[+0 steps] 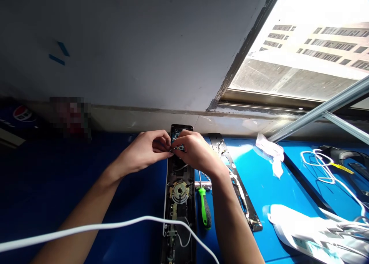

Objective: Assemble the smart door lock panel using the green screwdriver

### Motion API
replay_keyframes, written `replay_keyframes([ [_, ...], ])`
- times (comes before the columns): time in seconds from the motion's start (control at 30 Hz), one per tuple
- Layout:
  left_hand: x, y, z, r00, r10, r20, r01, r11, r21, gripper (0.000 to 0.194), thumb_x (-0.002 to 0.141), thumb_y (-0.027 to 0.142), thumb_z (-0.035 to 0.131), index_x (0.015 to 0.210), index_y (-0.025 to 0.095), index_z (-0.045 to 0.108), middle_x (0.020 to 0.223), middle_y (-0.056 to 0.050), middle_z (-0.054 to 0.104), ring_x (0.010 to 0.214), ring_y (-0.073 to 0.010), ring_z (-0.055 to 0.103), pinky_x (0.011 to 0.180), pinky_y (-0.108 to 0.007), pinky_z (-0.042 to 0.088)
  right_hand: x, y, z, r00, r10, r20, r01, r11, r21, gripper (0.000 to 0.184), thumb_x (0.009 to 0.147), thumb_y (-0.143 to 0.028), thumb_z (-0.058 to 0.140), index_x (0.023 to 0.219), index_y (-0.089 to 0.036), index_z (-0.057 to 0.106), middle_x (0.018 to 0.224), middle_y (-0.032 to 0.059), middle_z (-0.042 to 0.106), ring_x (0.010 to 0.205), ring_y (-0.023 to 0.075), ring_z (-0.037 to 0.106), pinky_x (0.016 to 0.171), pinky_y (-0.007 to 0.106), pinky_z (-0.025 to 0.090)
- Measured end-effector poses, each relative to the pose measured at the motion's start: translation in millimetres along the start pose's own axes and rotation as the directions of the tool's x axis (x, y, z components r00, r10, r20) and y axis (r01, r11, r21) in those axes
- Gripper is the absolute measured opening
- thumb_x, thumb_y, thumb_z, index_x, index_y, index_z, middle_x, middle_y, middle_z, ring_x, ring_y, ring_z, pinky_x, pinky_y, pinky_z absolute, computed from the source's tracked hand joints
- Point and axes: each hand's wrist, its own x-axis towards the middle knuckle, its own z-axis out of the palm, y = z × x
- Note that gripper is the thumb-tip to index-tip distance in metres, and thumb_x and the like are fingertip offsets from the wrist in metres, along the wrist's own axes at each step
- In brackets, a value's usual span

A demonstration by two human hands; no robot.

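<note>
A long, narrow black device [167,202] lies opened in front of me, its inside facing up. It holds a circuit board [175,136] at the far end, a round metal part [180,191] in the middle and thin wires nearer me. My left hand [150,148] reaches over its left edge, thumb and fingers pinched together. Close against those fingertips, my right hand [193,149] pinches from the right above the board. Whatever small piece lies between the fingertips is too small to name. A green and black screwdriver [204,210] rests right of the device.
Right of my right forearm lies a long black cover panel [251,212]. A white cable [95,227] crosses over the near side. Farther right are a crumpled clear bag [272,152], a white power strip [296,225], and coiled cables [318,166]. The wall [129,56] stands behind.
</note>
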Motion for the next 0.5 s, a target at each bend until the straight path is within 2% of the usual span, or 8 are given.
replay_keyframes([
  [0.17, -0.2, -4.6, -5.2, 0.998, 0.019, -0.059, -0.01, 0.99, 0.144, 0.029, 0.082, 0.045, 0.078, 0.091, 0.021, 0.065, 0.088, -0.002, 0.074, 0.084, -0.0216, 0.074, 0.082, -0.033, 0.059, 1.1, -2.4, 1.9, 1.0, 0.021, 0.003, -0.02, 0.998, -0.057, 0.02, 0.088, -0.009, 0.067, 0.093, -0.019, 0.083, 0.091, 0.0045, 0.065, 0.079, 0.0142, 0.057, 0.072, 0.026, 0.041],
  [0.27, 1.9, -15.3, -8.9, 0.997, 0.001, -0.071, 0.009, 0.99, 0.139, 0.032, 0.088, 0.049, 0.071, 0.104, 0.022, 0.062, 0.104, -0.004, 0.073, 0.092, -0.0226, 0.075, 0.086, -0.036, 0.06, 1.0, -6.1, 2.5, 0.997, 0.069, -0.017, -0.07, 0.995, -0.074, 0.02, 0.088, -0.011, 0.065, 0.092, -0.019, 0.083, 0.093, 0.0053, 0.066, 0.079, 0.0148, 0.059, 0.072, 0.027, 0.042],
  [0.37, 4.9, -26.4, -10.3, 0.998, -0.054, 0.022, 0.054, 0.999, 0.007, 0.043, 0.085, 0.047, 0.075, 0.114, 0.023, 0.054, 0.117, -0.007, 0.07, 0.106, -0.0248, 0.074, 0.092, -0.04, 0.061, 1.3, -7.8, 4.6, 0.992, 0.122, -0.035, -0.124, 0.991, -0.058, 0.02, 0.087, -0.012, 0.066, 0.093, -0.02, 0.083, 0.095, 0.0062, 0.068, 0.081, 0.0164, 0.061, 0.072, 0.028, 0.042],
  [0.5, 7.3, -34.5, -9.5, 0.972, -0.123, 0.198, 0.156, 0.975, -0.159, 0.056, 0.08, 0.036, 0.082, 0.118, 0.026, 0.043, 0.114, -0.006, 0.071, 0.108, -0.0244, 0.075, 0.096, -0.041, 0.06, 2.0, -8.2, 9.2, 0.981, 0.184, -0.056, -0.187, 0.982, -0.041, 0.021, 0.086, -0.012, 0.066, 0.095, -0.02, 0.084, 0.094, 0.0075, 0.072, 0.082, 0.0178, 0.064, 0.074, 0.029, 0.044],
])
